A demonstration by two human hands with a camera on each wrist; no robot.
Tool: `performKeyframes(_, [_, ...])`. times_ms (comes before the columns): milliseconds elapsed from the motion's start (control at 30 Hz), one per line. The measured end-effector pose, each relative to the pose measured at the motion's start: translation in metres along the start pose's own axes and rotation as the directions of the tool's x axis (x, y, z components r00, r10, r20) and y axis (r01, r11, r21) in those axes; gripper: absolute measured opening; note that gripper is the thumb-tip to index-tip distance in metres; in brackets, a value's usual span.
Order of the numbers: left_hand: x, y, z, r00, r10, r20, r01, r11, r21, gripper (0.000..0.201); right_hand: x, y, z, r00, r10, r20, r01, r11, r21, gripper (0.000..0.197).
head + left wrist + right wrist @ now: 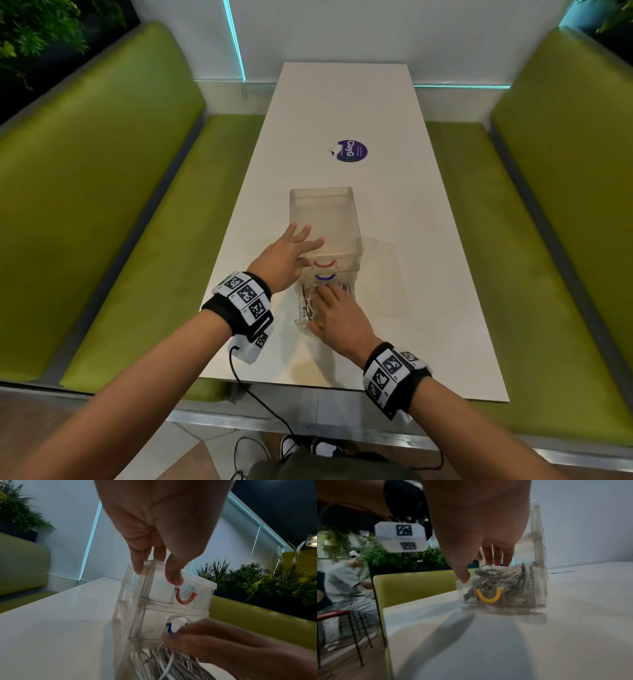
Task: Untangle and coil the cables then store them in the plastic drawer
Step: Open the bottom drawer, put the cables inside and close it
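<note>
A clear plastic drawer unit [325, 212] stands on the white table [428, 274]. My left hand [308, 251] rests on its top with fingers spread straight, and its thumb touches the front beside the red handle [185, 599]. Below the blue handle [169, 628] the bottom drawer [303, 323] is pulled out toward me. It holds a bundle of grey and white cables [494, 577] behind its yellow handle [488, 597]. My right hand [322, 308] lies flat on the cables, fingers straight, with the thumb at the drawer's front corner.
A round purple sticker [352, 150] lies on the table beyond the unit. Green benches [137, 205] run along both sides. The table's near edge is just behind my wrists. A person [346, 580] sits in the background of the right wrist view.
</note>
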State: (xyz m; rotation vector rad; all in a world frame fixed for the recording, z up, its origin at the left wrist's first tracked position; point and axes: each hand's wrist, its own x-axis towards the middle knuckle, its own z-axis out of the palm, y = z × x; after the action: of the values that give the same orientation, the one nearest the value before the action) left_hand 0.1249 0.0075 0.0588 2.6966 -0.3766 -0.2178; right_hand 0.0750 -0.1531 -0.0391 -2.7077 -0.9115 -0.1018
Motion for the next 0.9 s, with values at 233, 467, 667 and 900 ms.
performKeyframes(233, [-0.001, 0.002, -0.001, 1.0, -0.002, 0.027, 0.001, 1.0, 0.027, 0.049, -0.005, 0.031, 0.013, 0.989, -0.106, 0.107, 0.119, 0.985, -0.124, 0.061])
performKeyframes(467, [-0.002, 0.004, -0.003, 0.999, -0.014, 0.048, 0.01, 0.997, 0.081, 0.05, -0.004, 0.029, 0.009, 0.995, -0.089, 0.043, 0.092, 0.993, -0.075, 0.056])
performKeyframes(667, [-0.002, 0.002, 0.0, 0.999, -0.004, 0.033, 0.002, 0.997, 0.074, 0.05, -0.03, 0.017, -0.004, 0.985, 0.17, -0.029, -0.169, 0.985, 0.032, 0.052])
performKeyframes(900, [-0.001, 0.0, 0.001, 0.999, 0.014, 0.034, -0.017, 0.996, 0.085, 0.05, -0.019, 0.018, -0.011, 0.988, 0.147, 0.046, -0.147, 0.989, -0.017, 0.04])
